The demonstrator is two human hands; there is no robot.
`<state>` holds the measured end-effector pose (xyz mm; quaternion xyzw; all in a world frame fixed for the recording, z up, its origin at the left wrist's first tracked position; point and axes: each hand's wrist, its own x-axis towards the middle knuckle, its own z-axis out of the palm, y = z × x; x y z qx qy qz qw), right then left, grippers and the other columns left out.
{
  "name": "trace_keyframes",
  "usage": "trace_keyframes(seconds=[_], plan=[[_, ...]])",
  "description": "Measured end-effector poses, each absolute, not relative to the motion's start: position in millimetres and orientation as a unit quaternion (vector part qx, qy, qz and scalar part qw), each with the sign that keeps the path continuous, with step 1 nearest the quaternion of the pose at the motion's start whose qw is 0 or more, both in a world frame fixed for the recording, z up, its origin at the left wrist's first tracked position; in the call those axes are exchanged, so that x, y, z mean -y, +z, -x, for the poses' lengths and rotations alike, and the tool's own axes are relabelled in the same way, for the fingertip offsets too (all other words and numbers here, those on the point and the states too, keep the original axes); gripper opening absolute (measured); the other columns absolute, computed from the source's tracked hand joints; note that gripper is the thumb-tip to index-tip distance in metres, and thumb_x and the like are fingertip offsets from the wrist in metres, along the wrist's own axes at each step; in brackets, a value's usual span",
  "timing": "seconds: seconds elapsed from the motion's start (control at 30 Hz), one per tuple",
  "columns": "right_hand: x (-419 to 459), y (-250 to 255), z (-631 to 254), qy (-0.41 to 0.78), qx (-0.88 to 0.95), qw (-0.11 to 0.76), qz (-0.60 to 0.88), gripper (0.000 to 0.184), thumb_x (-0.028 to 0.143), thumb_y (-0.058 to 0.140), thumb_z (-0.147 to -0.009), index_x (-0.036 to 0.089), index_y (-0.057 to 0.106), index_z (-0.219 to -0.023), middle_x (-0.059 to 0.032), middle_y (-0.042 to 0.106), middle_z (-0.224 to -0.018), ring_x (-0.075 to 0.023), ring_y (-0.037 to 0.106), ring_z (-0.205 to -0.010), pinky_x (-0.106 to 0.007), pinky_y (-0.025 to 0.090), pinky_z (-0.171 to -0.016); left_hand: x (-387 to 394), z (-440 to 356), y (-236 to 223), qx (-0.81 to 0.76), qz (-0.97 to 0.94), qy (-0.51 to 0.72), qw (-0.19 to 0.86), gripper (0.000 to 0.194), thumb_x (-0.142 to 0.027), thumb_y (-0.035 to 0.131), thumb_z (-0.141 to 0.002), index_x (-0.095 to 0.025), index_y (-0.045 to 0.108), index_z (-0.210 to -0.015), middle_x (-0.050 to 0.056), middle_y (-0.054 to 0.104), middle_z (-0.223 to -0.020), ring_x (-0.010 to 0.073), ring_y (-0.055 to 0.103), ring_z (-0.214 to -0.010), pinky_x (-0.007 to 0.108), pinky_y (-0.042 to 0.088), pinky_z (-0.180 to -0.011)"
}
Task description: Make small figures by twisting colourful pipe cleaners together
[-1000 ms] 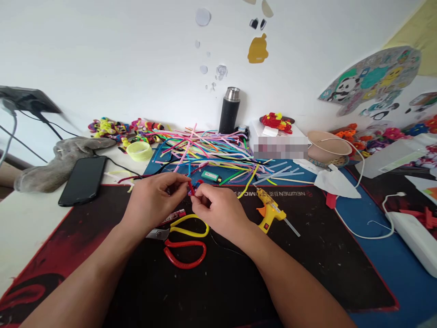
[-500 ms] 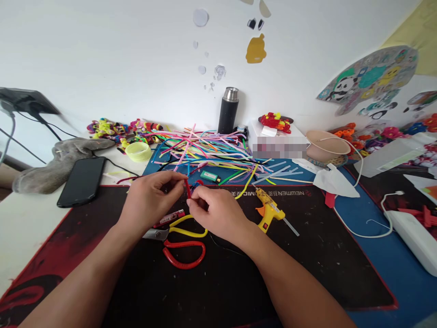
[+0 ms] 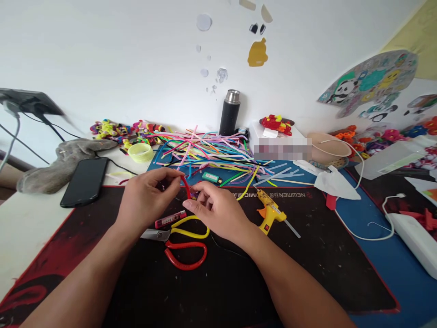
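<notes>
A red pipe cleaner spans the gap between my two hands above the black mat. My left hand is closed in a pinch on its upper end. My right hand has its thumb and fingers closed at the lower end, with the other fingers curled. Below the hands lie scissors with one red and one yellow handle, and a small pink-red lighter-like object beside their blades. To the right rests a yellow glue gun with a clear stick in its back.
Many coloured pipe cleaners are heaped behind the mat. A black thermos stands by the wall. A phone and a tape roll lie left; a white power strip with cables lies right.
The red pipe cleaner has gone from nearly straight to slightly bent. My right thumb has moved outward and its fingers have loosened a little. The view has shifted slightly.
</notes>
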<state>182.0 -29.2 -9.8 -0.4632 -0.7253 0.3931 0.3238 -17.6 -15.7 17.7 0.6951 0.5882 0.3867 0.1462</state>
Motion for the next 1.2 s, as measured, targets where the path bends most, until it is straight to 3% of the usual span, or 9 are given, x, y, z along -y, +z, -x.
trace_keyframes(seconds=[0.1,0.27,0.57,0.73,1.0,1.2], plan=[[31,-10,-180,0.348,0.744,0.311,0.479,0.036,0.052,0.069,-0.101,0.022,0.069,-0.121,0.0007,0.071,-0.082,-0.0148,0.062,-0.066,-0.028,0.04,-0.063,19,11,17,-0.568,-0.715,0.374,0.163,0.023,-0.039,0.064,-0.088,-0.025,0.082,-0.089,-0.002,0.08,-0.072,0.0168,0.068,-0.06,0.026,0.052,-0.059],[32,-10,-177,0.284,0.769,0.293,0.492,0.019,0.041,0.066,-0.103,0.023,0.069,-0.097,0.0,0.071,-0.076,-0.0158,0.06,-0.064,-0.03,0.034,-0.061,21,9,12,-0.561,-0.73,0.346,0.181,0.024,-0.041,0.065,-0.091,-0.025,0.083,-0.094,-0.001,0.083,-0.081,0.017,0.069,-0.063,0.027,0.053,-0.062],[31,-13,-174,0.213,0.797,0.254,0.504,0.028,0.032,0.06,-0.107,0.021,0.069,-0.082,-0.0028,0.073,-0.073,-0.0159,0.062,-0.064,-0.031,0.027,-0.06,20,8,9,-0.576,-0.728,0.34,0.155,0.027,-0.041,0.063,-0.09,-0.023,0.083,-0.093,0.0,0.083,-0.08,0.0179,0.07,-0.065,0.028,0.052,-0.065],[31,-12,-174,0.21,0.814,0.235,0.489,0.029,0.027,0.058,-0.108,0.019,0.072,-0.084,-0.0039,0.077,-0.08,-0.0157,0.066,-0.07,-0.03,0.028,-0.062,18,8,2,-0.575,-0.727,0.339,0.161,0.028,-0.043,0.064,-0.09,-0.024,0.084,-0.097,0.001,0.083,-0.084,0.019,0.074,-0.071,0.028,0.052,-0.067],[34,-11,-173,0.259,0.811,0.246,0.463,0.027,0.031,0.06,-0.107,0.021,0.079,-0.09,-0.0044,0.08,-0.083,-0.0181,0.07,-0.074,-0.029,0.034,-0.064,11,22,2,-0.61,-0.692,0.368,0.121,0.025,-0.039,0.068,-0.091,-0.024,0.084,-0.102,-0.002,0.08,-0.079,0.0147,0.067,-0.063,0.025,0.048,-0.061],[33,-6,-175,0.325,0.783,0.256,0.464,0.02,0.031,0.066,-0.104,0.022,0.081,-0.096,-0.0039,0.079,-0.081,-0.019,0.069,-0.073,-0.029,0.038,-0.065,8,28,10,-0.628,-0.648,0.406,0.146,0.024,-0.043,0.069,-0.089,-0.025,0.084,-0.095,-0.002,0.077,-0.071,0.0155,0.065,-0.06,0.025,0.045,-0.054]])
